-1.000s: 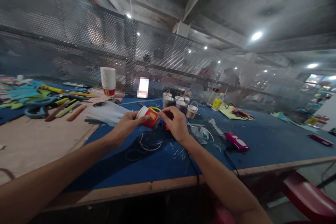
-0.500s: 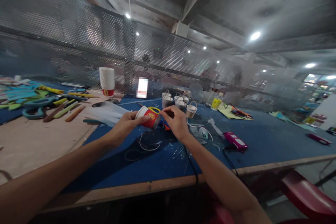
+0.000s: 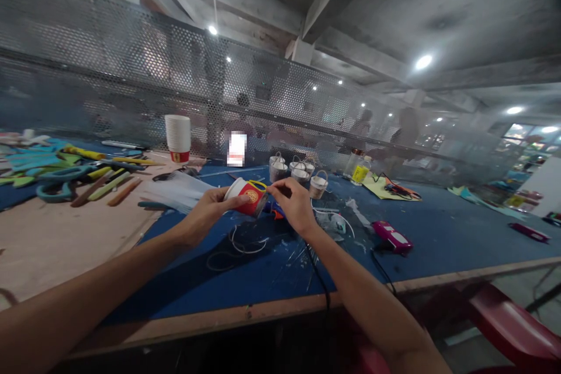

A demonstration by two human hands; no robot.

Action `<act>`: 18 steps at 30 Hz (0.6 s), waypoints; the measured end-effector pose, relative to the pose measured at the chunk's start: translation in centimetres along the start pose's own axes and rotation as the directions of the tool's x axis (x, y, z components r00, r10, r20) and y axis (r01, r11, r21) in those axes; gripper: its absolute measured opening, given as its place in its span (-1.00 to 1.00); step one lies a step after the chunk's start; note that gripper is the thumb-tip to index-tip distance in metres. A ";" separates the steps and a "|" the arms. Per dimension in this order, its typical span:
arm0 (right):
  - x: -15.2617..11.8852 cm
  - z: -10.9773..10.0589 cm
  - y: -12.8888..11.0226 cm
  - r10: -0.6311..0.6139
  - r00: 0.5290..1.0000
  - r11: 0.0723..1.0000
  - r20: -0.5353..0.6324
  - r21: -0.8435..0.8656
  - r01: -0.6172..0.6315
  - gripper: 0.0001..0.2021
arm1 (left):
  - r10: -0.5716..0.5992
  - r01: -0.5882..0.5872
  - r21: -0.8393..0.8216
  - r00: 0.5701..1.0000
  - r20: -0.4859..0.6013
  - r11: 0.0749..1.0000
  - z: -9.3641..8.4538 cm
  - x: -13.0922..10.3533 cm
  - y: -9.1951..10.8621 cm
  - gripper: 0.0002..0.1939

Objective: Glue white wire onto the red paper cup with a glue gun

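Observation:
My left hand [image 3: 213,208] is wrapped round a red and white paper cup [image 3: 249,199], which lies tilted on its side in the air over the blue mat. A yellow strip [image 3: 257,184] shows at the cup's upper side. At the cup's right end, my right hand [image 3: 291,200] has thumb and fingertips pinched together; whatever is between them is too small to make out. Behind and below this hand, a blue and orange tool [image 3: 277,210] is partly hidden. White cord [image 3: 249,245] lies in loops on the mat below the cup.
Small cups with handles [image 3: 300,172] stand behind my hands. At the left are stacked paper cups [image 3: 177,139], scissors [image 3: 56,188] and clay-coloured sticks [image 3: 124,191]. A purple device [image 3: 392,237] and a yellow-labelled bottle [image 3: 360,171] are at the right. A perforated screen [image 3: 263,93] stands behind.
The cup has turned slightly in my left hand, so more of its gold emblem shows. My right hand stays pinched beside it, almost unmoved.

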State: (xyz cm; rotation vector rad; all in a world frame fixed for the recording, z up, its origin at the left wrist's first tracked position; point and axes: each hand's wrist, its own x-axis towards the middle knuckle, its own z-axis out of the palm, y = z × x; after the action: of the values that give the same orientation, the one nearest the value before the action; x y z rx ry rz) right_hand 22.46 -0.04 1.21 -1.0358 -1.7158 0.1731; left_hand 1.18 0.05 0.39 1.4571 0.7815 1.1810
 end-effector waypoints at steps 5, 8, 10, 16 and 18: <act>0.1 0.0 0.2 0.015 1.000 1.000 -0.001 0.019 -0.015 -0.78 | -0.010 0.010 0.004 1.000 0.000 1.000 0.0 -0.1 0.2 -0.80; 0.2 0.0 0.4 0.030 1.000 0.999 0.003 0.026 -0.031 -0.77 | -0.011 0.011 0.000 1.000 0.003 1.000 0.1 -0.1 0.4 -0.82; 0.2 0.0 0.5 0.027 1.000 0.999 0.009 0.029 -0.027 -0.77 | -0.007 0.007 -0.003 1.000 0.004 1.000 0.2 -0.2 0.4 -0.81; 0.2 0.0 0.6 0.007 1.000 1.000 0.023 0.026 -0.008 -0.78 | -0.001 0.001 -0.011 1.000 0.013 1.000 0.2 -0.2 0.5 -0.80; 0.2 0.0 0.5 0.014 0.999 0.999 0.031 0.031 -0.015 -0.78 | -0.007 0.007 -0.018 1.000 0.011 1.000 0.1 -0.2 0.4 -0.82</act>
State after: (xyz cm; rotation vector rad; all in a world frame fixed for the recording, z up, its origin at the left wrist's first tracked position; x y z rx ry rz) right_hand 22.73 0.39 1.04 -1.0276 -1.7288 0.2253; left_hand 1.17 -0.26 0.72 1.4440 0.7661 1.1714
